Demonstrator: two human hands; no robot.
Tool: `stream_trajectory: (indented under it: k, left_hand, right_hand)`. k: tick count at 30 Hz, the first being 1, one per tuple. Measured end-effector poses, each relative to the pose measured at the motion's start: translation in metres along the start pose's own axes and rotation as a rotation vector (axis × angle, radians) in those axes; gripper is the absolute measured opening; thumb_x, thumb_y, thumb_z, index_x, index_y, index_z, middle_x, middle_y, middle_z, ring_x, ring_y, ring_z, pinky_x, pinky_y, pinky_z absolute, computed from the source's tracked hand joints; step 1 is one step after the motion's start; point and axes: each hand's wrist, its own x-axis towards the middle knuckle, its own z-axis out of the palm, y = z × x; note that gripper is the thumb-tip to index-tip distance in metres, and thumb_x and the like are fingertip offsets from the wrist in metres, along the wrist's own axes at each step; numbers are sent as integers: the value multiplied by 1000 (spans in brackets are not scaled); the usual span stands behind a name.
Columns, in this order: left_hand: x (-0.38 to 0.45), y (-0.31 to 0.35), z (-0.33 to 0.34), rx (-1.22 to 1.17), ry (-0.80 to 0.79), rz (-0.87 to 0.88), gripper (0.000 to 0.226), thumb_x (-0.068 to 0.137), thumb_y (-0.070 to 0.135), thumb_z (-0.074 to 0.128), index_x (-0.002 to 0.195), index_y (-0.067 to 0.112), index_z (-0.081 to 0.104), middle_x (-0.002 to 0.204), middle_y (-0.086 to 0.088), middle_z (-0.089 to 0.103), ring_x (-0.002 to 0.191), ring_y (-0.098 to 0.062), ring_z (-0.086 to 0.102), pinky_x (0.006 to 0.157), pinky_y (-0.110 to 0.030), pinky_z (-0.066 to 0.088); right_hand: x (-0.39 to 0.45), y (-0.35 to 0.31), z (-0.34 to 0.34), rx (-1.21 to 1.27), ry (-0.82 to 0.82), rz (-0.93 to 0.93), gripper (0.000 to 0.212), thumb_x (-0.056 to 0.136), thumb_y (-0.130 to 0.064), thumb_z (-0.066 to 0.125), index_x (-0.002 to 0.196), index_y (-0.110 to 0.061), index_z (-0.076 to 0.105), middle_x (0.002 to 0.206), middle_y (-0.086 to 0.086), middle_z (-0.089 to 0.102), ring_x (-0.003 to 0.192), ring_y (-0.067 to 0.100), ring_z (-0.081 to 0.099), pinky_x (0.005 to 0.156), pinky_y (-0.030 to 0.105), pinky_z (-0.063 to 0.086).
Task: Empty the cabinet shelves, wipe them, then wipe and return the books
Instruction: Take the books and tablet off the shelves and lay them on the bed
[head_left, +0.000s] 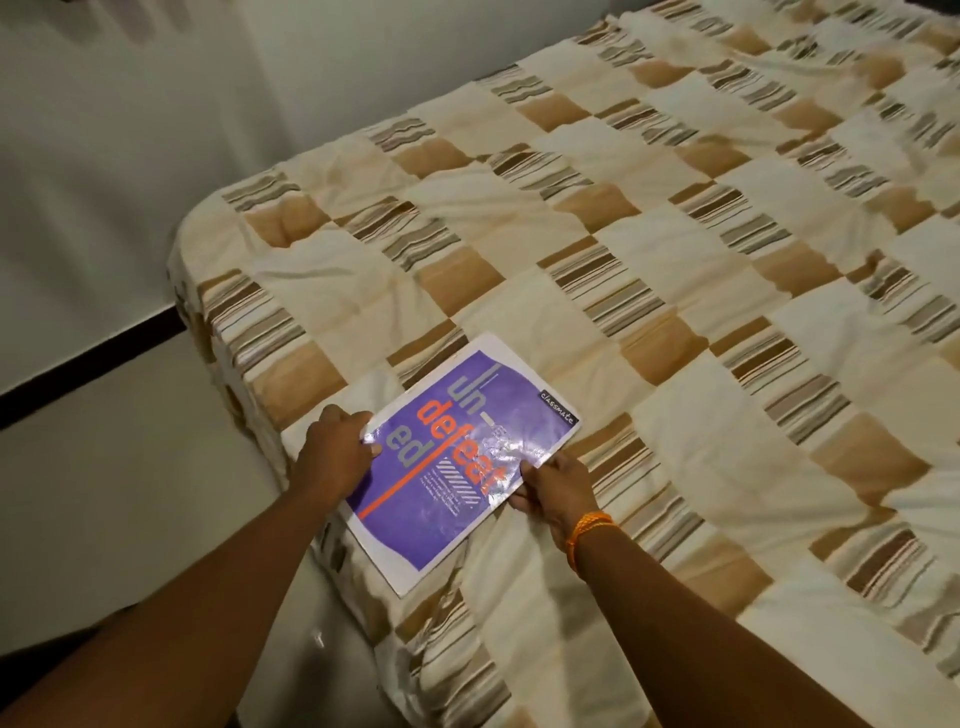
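Note:
A thin purple notebook with orange and grey lettering and a white border lies flat near the corner of a bed. My left hand grips its left long edge, fingers curled under the cover. My right hand pinches the opposite edge, an orange thread band on its wrist. Both forearms reach in from the bottom of the view. No cabinet or cloth is in sight.
The bed wears a wrinkled cream, tan and striped checked sheet and fills the right and centre. Its corner drops off at the left beside a pale wall with a dark strip. Pale floor lies below left.

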Motion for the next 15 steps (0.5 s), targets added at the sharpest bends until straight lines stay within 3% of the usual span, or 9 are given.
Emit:
stream_trajectory:
  k: [3, 6, 8, 10, 12, 15]
  left_hand:
    - [-3, 3, -2, 65, 14, 12, 40, 89, 41, 73, 116, 15, 60, 114, -9, 59, 105, -25, 62, 86, -42, 59]
    - [-9, 9, -14, 116, -55, 19, 34, 89, 36, 74, 111, 15, 58, 111, -8, 62, 103, -24, 66, 86, -40, 59]
    - [-15, 17, -24, 79, -106, 31, 35, 88, 32, 75, 114, 16, 58, 116, -8, 64, 106, -25, 66, 89, -41, 58]
    - [-26, 28, -38, 31, -114, 42, 41, 90, 25, 73, 127, 14, 57, 129, -9, 62, 117, -27, 62, 96, -41, 54]
    - [-44, 39, -57, -41, -85, 33, 53, 93, 21, 70, 142, 11, 51, 143, -11, 55, 129, -28, 55, 102, -41, 49]
    - [-70, 57, -87, -152, -51, 20, 59, 94, 18, 68, 149, 10, 46, 153, -11, 46, 139, -27, 46, 112, -38, 40]
  right_hand:
    - [-1, -6, -3, -46, 28, 19, 27, 90, 2, 68, 76, -9, 48, 64, 15, 55, 49, 24, 57, 61, 44, 60]
    - [-8, -19, -3, -185, 82, 34, 12, 87, 0, 70, 85, 9, 62, 63, 23, 69, 51, 30, 67, 57, 45, 61]
    - [-14, -27, -6, -253, 86, 21, 14, 88, 0, 65, 87, 14, 67, 62, 22, 70, 47, 29, 67, 49, 40, 61]
    - [-31, -39, -10, -291, 71, -11, 13, 89, -1, 62, 79, 6, 65, 62, 18, 70, 50, 27, 70, 42, 28, 50]
    - [-57, -56, -13, -311, 35, -71, 17, 87, -1, 66, 73, -7, 58, 63, 15, 69, 58, 30, 71, 46, 25, 41]
    - [-99, -80, -18, -249, -28, -147, 18, 86, -7, 72, 97, -11, 58, 73, 16, 71, 51, 24, 66, 44, 22, 35]
